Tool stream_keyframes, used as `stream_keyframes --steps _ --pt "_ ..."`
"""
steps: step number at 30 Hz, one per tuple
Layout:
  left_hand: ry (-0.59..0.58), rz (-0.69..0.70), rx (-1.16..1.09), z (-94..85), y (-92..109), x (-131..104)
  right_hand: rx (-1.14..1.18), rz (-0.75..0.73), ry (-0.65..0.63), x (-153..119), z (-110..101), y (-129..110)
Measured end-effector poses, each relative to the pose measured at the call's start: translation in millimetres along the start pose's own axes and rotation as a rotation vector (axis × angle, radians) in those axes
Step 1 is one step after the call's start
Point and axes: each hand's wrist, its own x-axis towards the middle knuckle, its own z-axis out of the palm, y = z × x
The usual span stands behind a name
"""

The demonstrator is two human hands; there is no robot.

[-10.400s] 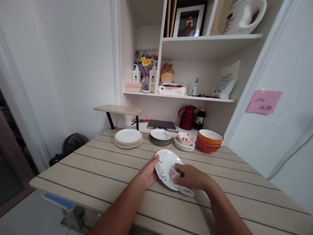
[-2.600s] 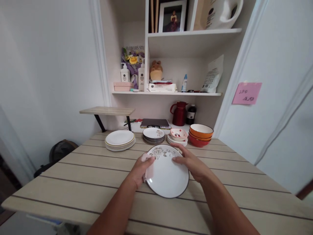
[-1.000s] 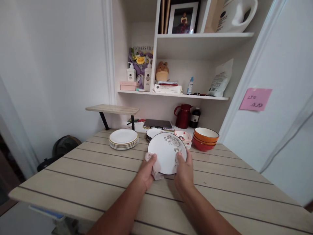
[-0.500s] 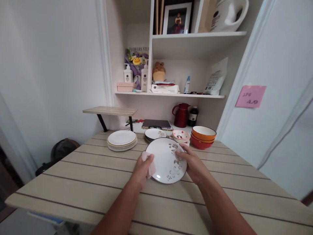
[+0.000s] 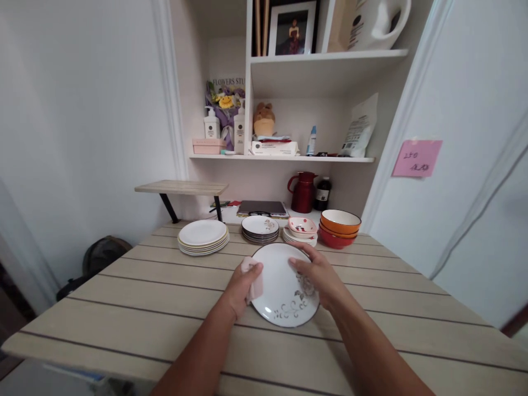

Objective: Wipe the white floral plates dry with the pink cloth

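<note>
A white plate (image 5: 276,280) with a dark rim and a grey-brown flower pattern is held over the table between both hands. On its left edge my left hand (image 5: 243,283) pinches a pale pink cloth (image 5: 256,281), thumb on top. My right hand (image 5: 319,272) grips the upper right edge, its thumb lying on the plate's face. Part of the pattern is under the right hand. Behind the plate stands a stack of similar dark-rimmed plates (image 5: 260,226).
White plates (image 5: 203,233) are stacked at the left. Small pink-patterned dishes (image 5: 302,226) and orange and red bowls (image 5: 339,221) stand at the back right. A red jug (image 5: 303,192), a dark bottle (image 5: 323,193) and a small raised shelf (image 5: 181,187) are behind.
The plate has turned clockwise, its pattern now nearer the bottom, and sits slightly lower. My right hand's thumb has shifted inward on it. The view has moved slightly.
</note>
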Motion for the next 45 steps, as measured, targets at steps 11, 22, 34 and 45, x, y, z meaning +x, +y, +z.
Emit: stream_keyframes --steps 11,22,34,45 --pt "0.117 0.021 -0.189 -9.8 -1.7 12.9 0.221 -0.051 0.169 -0.2 28.3 18.2" --pt "0.136 -0.018 -0.234 10.6 -4.1 4.8 0.348 -0.114 0.414 5.1 42.0 32.8" --pt "0.182 -0.011 -0.282 -3.0 7.3 3.1 0.256 0.089 -0.130 -6.3 15.4 -0.1" --pt "0.057 0.042 -0.142 -4.7 17.5 -3.4 0.064 0.109 -0.204 -11.1 -5.1 -11.7"
